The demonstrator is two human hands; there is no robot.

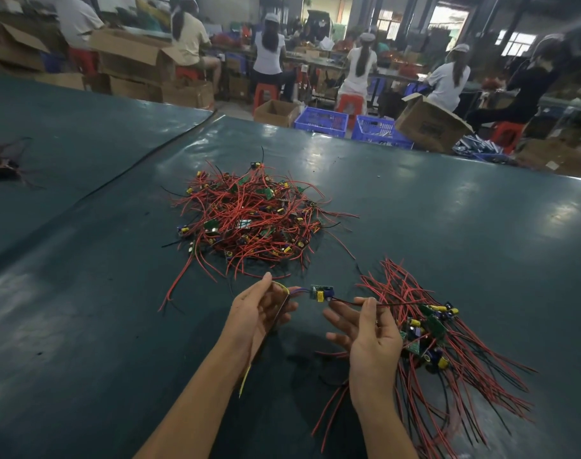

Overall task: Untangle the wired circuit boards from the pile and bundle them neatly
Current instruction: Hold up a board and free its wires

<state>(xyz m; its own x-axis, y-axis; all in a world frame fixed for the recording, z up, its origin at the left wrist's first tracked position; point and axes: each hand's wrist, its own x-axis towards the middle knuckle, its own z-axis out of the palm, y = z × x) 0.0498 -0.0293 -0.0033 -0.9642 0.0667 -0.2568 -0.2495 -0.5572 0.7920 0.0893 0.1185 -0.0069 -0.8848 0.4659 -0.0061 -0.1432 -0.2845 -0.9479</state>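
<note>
- Your left hand [261, 309] is nearest in, fingers curled round the yellow and blue leads [284, 288]; a yellow end hangs down past the wrist.
- Your right hand [370, 336] pinches the red and black leads [345, 302] between thumb and forefinger. The other fingers are spread loose and hold nothing.
- Between your hands one circuit board [321, 292] hangs above the counter [84, 326], green with a yellow part on it, held only by its wires and apart from everything else.
- Just beside your right hand lies the sorted bundle [434, 326]: boards gathered together, red and black wires fanning out roughly one way. It looks loosely laid rather than tied — I see no band round it.
- Beyond your hands sits the pile [249, 220], a thick tangle of red wire with boards and yellow parts buried in it. It looks larger than the bundle, so by my reckoning you are under halfway: one board freed and ready to join the bundle, most of the untangling and any final tying left.
- Far left on the counter is a smaller dark tangle [1, 164]; I cannot tell what it holds.
- Past the counter's edge stand blue crates [320, 120] and a cardboard box [431, 125], with people seated on red stools [348, 104] at other benches.
- Writing: dark print shows on the box side, too blurred to read — nothing on the boards is legible either.
</note>
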